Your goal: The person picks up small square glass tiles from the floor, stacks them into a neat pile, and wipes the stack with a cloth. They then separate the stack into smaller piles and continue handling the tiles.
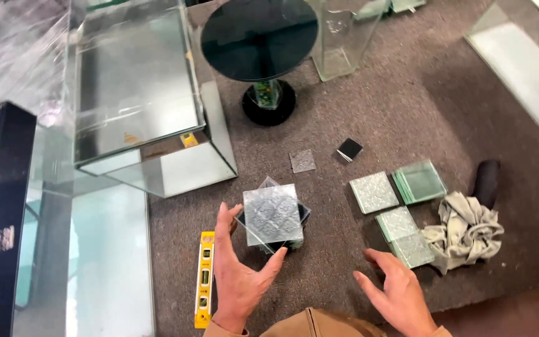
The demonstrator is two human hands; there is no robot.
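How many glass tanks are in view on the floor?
2. One large glass tank sits upper left beside the yellow level. One tall narrow tank stands behind the round black table. Others may lie beyond the frame.

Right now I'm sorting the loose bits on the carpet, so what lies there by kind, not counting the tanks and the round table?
Stack of glass squares by the left hand: 1
Other glass squares or small stacks: 5
Black square: 1
Yellow level: 1
Grey rag: 1
Dark roll: 1
Total: 10
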